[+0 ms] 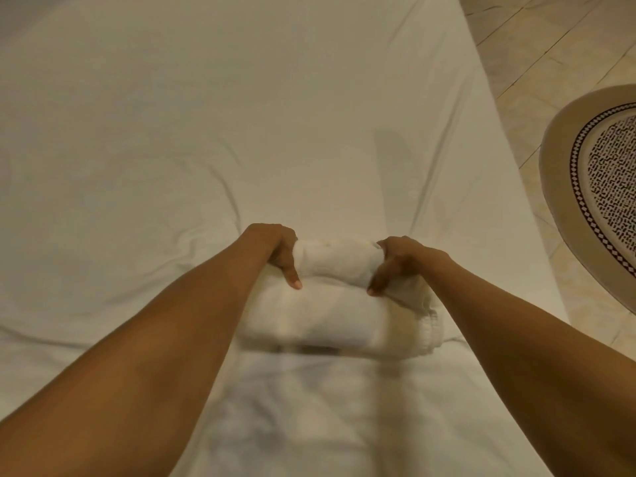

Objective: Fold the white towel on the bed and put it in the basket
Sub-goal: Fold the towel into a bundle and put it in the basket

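Observation:
The white towel [335, 304] lies on the bed [206, 132] as a thick folded bundle, its far layer doubled over toward me. My left hand [278, 253] grips the far fold at its left end, thumb pressed down on the towel. At the right end my right hand [395, 263] clutches the same fold, fingers curled into the cloth. The towel's layered edges show at its right side. No basket is in view.
The bed's white sheet is wrinkled around the towel. Its right edge runs diagonally, with a beige tiled floor [537, 56] beyond. An oval patterned rug [599, 187] lies on the floor at far right.

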Demonstrator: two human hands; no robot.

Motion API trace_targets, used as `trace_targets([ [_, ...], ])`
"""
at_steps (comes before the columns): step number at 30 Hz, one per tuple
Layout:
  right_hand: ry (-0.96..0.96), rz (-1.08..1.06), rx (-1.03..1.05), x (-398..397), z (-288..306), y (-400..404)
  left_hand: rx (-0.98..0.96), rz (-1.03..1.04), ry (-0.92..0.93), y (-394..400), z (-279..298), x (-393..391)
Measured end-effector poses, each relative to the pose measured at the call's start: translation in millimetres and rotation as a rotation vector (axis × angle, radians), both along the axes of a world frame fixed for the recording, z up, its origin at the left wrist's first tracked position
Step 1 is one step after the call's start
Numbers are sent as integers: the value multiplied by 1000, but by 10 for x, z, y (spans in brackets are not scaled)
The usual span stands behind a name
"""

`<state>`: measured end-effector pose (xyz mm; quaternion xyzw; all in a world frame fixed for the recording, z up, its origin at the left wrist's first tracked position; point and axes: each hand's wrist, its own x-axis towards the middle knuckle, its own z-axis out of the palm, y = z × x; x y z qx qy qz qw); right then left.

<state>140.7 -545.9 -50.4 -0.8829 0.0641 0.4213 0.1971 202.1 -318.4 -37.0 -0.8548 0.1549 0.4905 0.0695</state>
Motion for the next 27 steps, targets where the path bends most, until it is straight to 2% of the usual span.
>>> trace_targets([
  [4,-63,0,12,-91,52,18,-20,17,-43,37,64,-81],
  [7,-183,52,-21,-271,161,20,-32,8,-125,78,232,-212],
  [12,-415,253,-94,-851,417,42,-28,-192,-329,200,588,-784],
  [19,-342,282,-223,-1636,504,260,4,-317,-466,318,659,-1655],
  [22,-400,287,-278,-1918,477,436,-78,-307,-558,417,583,-1987],
  [25,-476,216,-250,-2171,376,594,-148,-289,-624,572,462,-2295],
  [27,-482,248,-260,-2304,315,698,-186,-295,-651,665,352,-2440],
])
